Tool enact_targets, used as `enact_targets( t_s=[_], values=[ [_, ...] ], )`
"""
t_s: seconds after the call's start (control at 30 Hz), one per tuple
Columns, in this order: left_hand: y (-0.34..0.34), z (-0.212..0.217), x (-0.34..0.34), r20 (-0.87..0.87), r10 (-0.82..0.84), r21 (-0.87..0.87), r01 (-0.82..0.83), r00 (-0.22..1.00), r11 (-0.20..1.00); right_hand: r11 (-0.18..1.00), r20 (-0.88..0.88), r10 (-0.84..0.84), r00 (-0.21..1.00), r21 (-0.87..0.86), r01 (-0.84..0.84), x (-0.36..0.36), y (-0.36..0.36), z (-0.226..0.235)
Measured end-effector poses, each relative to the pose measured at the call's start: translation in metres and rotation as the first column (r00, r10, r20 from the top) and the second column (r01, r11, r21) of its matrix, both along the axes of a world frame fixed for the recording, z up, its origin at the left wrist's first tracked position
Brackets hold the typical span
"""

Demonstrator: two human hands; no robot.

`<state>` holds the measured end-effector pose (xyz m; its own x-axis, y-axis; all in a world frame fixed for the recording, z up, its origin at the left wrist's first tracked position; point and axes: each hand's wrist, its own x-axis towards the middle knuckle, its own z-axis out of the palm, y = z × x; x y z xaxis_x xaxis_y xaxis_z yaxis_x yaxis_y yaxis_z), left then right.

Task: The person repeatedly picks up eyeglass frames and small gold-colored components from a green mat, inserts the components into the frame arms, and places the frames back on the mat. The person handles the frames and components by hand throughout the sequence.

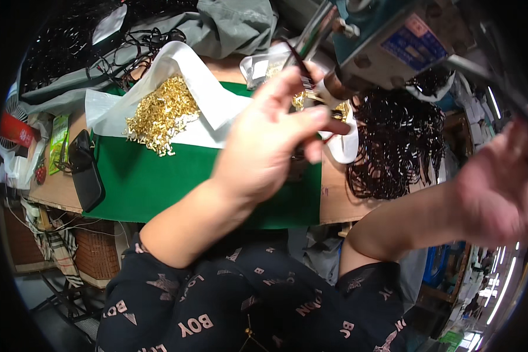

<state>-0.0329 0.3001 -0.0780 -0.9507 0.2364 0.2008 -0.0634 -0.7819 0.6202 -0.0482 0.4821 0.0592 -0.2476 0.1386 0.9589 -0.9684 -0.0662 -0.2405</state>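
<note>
My left hand (258, 138) is raised beneath the head of a hand press (372, 50). Its fingers are closed around a thin dark reddish-brown strap (300, 61), whose upper end sticks up beyond them. Just behind the fingers, small gold metal pieces (300, 101) show in part next to the press's round ram (338, 84). Far to the right, my right hand (496, 188) is lifted, palm partly showing and smeared by motion. Its fingertips meet the dark press lever (491, 76) near the picture's edge, and their grip is unclear.
A pile of small gold metal clips (167, 108) lies on white sheeting (202, 88) over a green mat (152, 182). Many dark straps (396, 146) hang in a bundle right of the press. A dark phone (85, 179) and a small fan (17, 114) are at the left.
</note>
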Motion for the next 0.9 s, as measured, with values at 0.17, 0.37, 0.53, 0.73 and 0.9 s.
enact_targets(
  t_s=[0.17, 0.37, 0.53, 0.73, 0.9],
  values=[
    [-0.086, -0.036, 0.044, 0.186, 0.291, -0.041, -0.289, 0.938, 0.956, 0.590, 0.426, -0.786, 0.448, 0.732, 0.339, -0.039, -0.005, -0.131],
    [-0.141, -0.081, 0.081, 0.303, 0.509, -0.382, -0.387, 0.805, 0.839, 0.533, 0.485, -0.773, 0.408, 0.846, 0.003, -0.092, 0.012, -0.238],
    [-0.142, -0.087, 0.090, -0.563, 0.500, -0.826, -0.465, 0.658, -0.319, 0.274, 0.184, -0.812, 0.554, 0.958, 0.084, -0.107, 0.020, -0.244],
    [-0.085, -0.077, 0.071, -0.515, -0.061, -0.747, -0.482, 0.855, -0.458, 0.464, 0.375, -0.716, 0.589, 0.886, -0.001, -0.098, -0.008, -0.229],
    [-0.071, -0.087, 0.077, -0.558, -0.035, -0.740, -0.516, 0.829, -0.431, 0.503, 0.457, -0.642, 0.616, 0.857, -0.111, -0.108, 0.009, -0.252]
  ],
)
